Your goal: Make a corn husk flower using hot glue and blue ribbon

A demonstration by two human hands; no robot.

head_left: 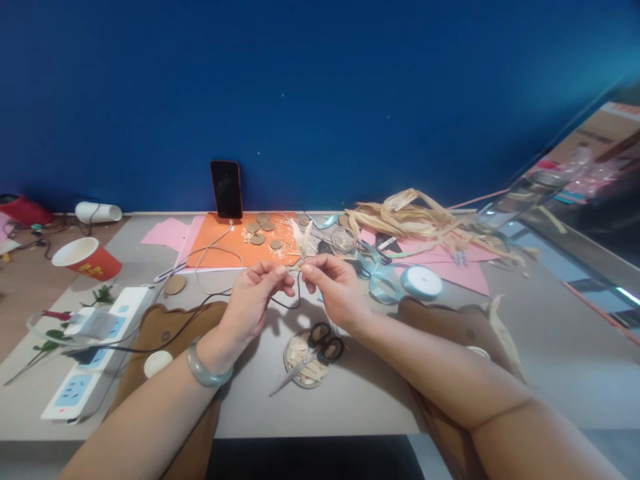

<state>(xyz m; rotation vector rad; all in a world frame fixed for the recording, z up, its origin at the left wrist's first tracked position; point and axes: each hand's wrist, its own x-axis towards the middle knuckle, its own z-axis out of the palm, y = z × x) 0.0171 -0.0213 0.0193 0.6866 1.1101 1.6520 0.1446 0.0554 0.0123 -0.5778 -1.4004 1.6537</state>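
Note:
My left hand and my right hand meet above the table, each with thumb and fingertips pinched together. Between them stands a small piece with pale, petal-like husk strips, its lower end at my fingertips. I cannot make out what each hand grips of it. Below the hands, black-handled scissors lie across a round dish of cut pale strips. A black cable loops under my fingers.
An orange sheet bears several brown discs. A phone leans on the blue wall. Dried corn husks, a blue ribbon spool and pink paper lie right. A power strip and red paper cup stand left.

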